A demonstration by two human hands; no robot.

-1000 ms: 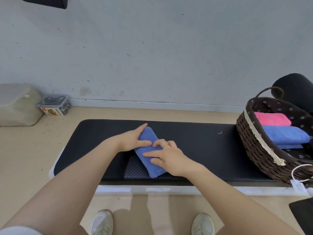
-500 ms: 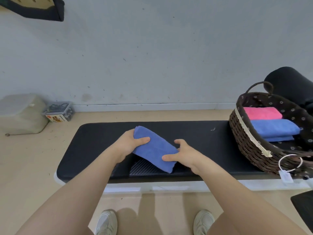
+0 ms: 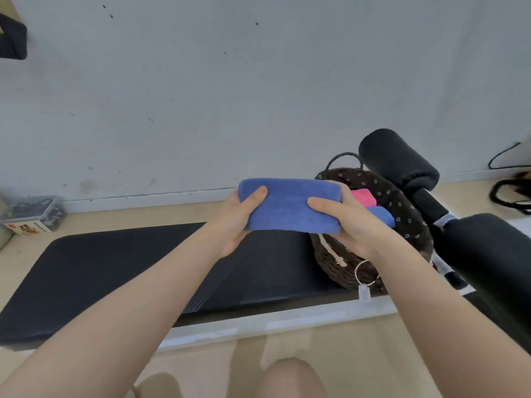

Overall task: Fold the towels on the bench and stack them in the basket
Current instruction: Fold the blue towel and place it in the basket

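Observation:
A folded blue towel (image 3: 288, 206) hangs in the air above the right part of the black bench (image 3: 115, 271). My left hand (image 3: 237, 221) grips its left end and my right hand (image 3: 349, 222) grips its right end, thumbs on top. Just right of and behind the towel stands the dark wicker basket (image 3: 344, 265) on the bench's right end. Inside it I see a pink folded towel (image 3: 365, 196) and a blue folded towel (image 3: 380, 215), both partly hidden by my right hand and the held towel.
Black padded rollers (image 3: 399, 162) of the bench frame stand right of the basket. A clear plastic box (image 3: 34, 215) sits on the floor by the wall at the left. Cables (image 3: 508, 193) lie on the floor far right. A white tag (image 3: 364, 293) hangs from the basket.
Both hands lifted the folded blue towel off the bench and carried it up and to the right, to the basket's near edge. The view also turned right.

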